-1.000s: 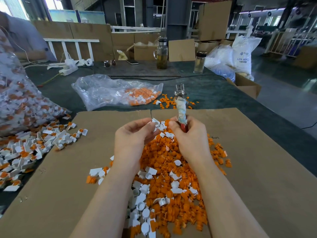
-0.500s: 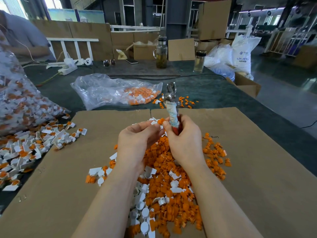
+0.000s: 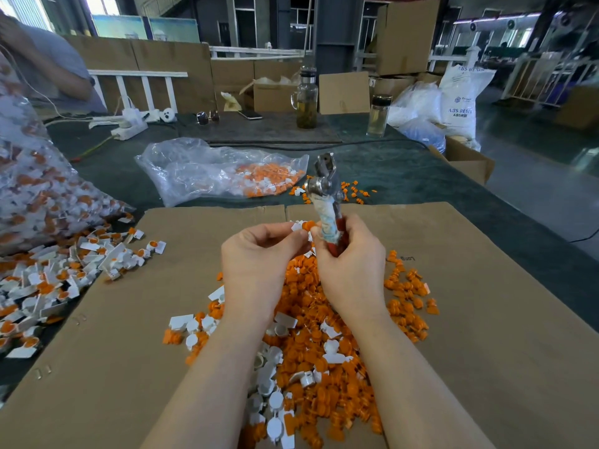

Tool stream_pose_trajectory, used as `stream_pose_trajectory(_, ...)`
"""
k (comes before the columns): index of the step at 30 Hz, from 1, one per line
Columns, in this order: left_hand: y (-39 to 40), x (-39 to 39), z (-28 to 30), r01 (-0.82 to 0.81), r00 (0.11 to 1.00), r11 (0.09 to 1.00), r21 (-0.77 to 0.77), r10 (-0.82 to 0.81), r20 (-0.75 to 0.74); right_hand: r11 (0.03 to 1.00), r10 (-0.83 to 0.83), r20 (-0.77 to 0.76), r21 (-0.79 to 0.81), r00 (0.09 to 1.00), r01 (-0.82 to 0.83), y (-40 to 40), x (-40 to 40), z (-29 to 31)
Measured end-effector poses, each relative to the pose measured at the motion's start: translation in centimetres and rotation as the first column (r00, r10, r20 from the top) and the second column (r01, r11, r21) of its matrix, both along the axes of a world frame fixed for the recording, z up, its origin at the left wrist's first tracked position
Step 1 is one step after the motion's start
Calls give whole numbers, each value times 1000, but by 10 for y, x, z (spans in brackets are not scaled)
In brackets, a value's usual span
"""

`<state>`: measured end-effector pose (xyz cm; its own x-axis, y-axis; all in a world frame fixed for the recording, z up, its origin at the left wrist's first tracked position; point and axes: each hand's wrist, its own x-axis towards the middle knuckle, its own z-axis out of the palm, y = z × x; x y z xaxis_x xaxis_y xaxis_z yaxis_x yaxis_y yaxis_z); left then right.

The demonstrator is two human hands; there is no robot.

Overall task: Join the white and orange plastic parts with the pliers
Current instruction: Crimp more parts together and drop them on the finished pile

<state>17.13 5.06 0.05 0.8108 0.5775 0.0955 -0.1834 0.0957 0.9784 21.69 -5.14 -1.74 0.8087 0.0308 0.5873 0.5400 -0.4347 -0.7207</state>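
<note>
My right hand [image 3: 351, 270] grips the pliers [image 3: 325, 202] by their taped and red handles, jaws pointing up and away. Just left of it, my left hand [image 3: 256, 257] pinches a white part with an orange part [image 3: 303, 225] at its fingertips, close against the pliers' handle. Below both hands a heap of loose orange and white parts [image 3: 311, 335] lies on the brown cardboard sheet [image 3: 486, 319]. A pile of joined white and orange pieces [image 3: 64, 277] spreads at the left.
A clear bag with orange parts [image 3: 220, 173] lies beyond the cardboard, and a large full bag [image 3: 29, 176] stands at far left. Two glass bottles [image 3: 306, 102], a power strip [image 3: 129, 129], boxes and white sacks [image 3: 460, 102] sit at the back. Another person sits at the upper left.
Both hands have risen off the heap and come together. The pliers have tilted slightly left, and the left fingers now hold a white and orange part beside the handle.
</note>
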Motion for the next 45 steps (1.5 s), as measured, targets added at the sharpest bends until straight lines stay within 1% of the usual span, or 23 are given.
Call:
stream_pose_trajectory(8,-1,-1,2,-41,999,989,145,45,-23,1000,1,18,-9,1000,-1,0,-1,-1)
stream_pose_trajectory(13,0,-1,2,-39,998,988,152,44,-32,1000,15,27,4,1000,-15,1,-1,0)
stream_pose_trajectory(17,0,0,1,-45,998,988,150,50,-31,999,48,-29,-11,998,-48,1,1,0)
stream_pose_trajectory(25,3,2,-2,-91,994,984,155,99,-50,983,166,-147,-54,975,-175,-2,3,4)
stream_pose_trajectory(30,7,2,-4,-116,992,979,167,124,-37,948,305,-277,-3,911,-319,-12,4,12)
stream_pose_trajectory(32,11,3,-3,-126,991,982,143,130,-18,928,350,-345,-1,871,-373,-20,4,15)
stream_pose_trajectory(34,15,3,-3,-130,991,987,96,130,9,905,375,-411,-34,831,-425,-28,5,17)
stream_pose_trajectory(39,22,2,-3,-111,992,993,50,107,69,838,379,-518,-160,767,-522,-33,6,21)
stream_pose_trajectory(42,24,2,-3,-101,992,993,67,95,88,821,387,-562,-151,731,-551,-32,7,20)
stream_pose_trajectory(45,26,1,-4,-93,991,992,88,84,100,812,366,-578,-184,729,-554,-34,8,19)
